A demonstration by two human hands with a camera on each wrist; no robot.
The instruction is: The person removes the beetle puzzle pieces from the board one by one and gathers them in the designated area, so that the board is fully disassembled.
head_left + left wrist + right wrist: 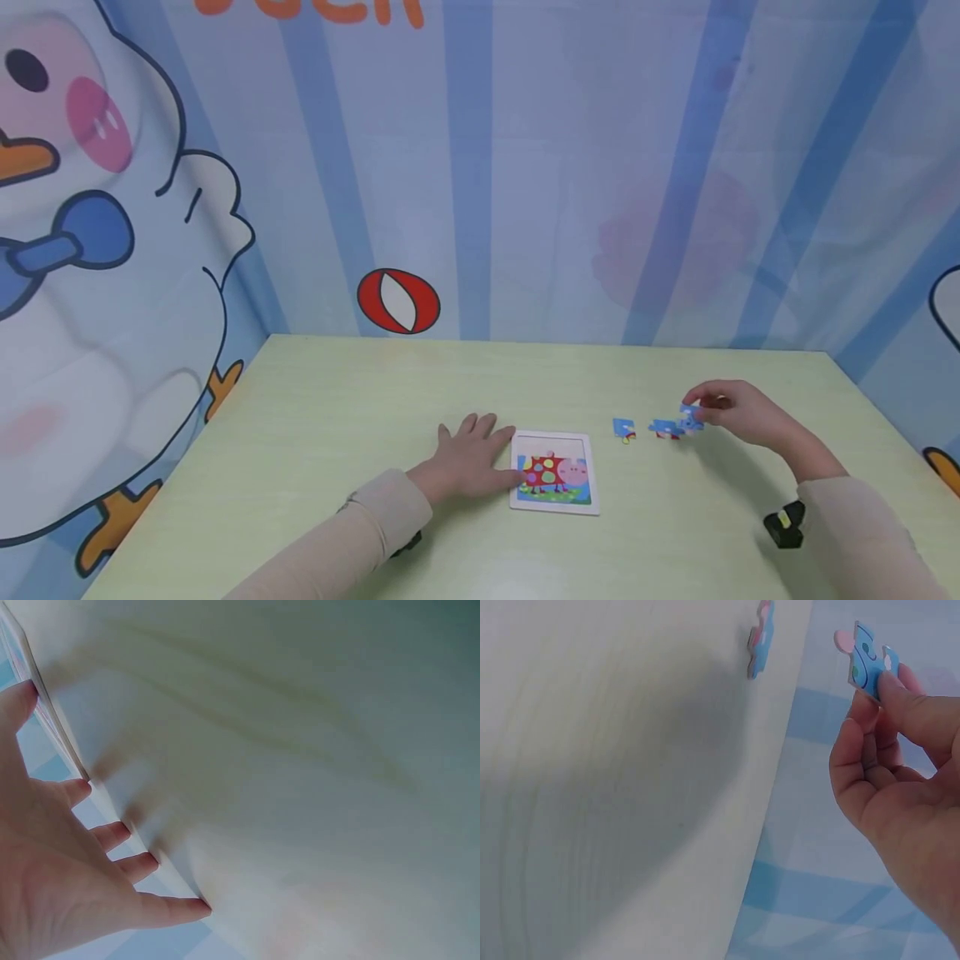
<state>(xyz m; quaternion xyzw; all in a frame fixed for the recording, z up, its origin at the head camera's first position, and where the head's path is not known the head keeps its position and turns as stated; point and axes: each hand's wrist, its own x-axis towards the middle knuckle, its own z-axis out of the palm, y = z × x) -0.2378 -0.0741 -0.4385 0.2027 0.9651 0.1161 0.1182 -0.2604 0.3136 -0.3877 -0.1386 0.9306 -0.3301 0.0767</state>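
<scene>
My left hand (pixel 468 460) lies with fingers spread on the table, its thumb and index fingertip at the left edge of a white-framed puzzle board (pixel 555 506). The lower part of the picture in it is filled: a pink pig's face and a red, dotted body over green. In the right wrist view, my right hand (pixel 900 750) pinches a blue puzzle piece (pixel 866 664) with green spots and a pink knob between thumb and fingers, raised off the table. Just left of that hand in the head view lies a blue and red puzzle piece (pixel 663 429).
Another blue puzzle piece (pixel 623 428) lies between the board and the right hand. The pale table (pixel 360 383) ends at the back against a blue striped cloth (pixel 525 208) with cartoon figures. A black wrist device (pixel 784 527) shows below the right sleeve.
</scene>
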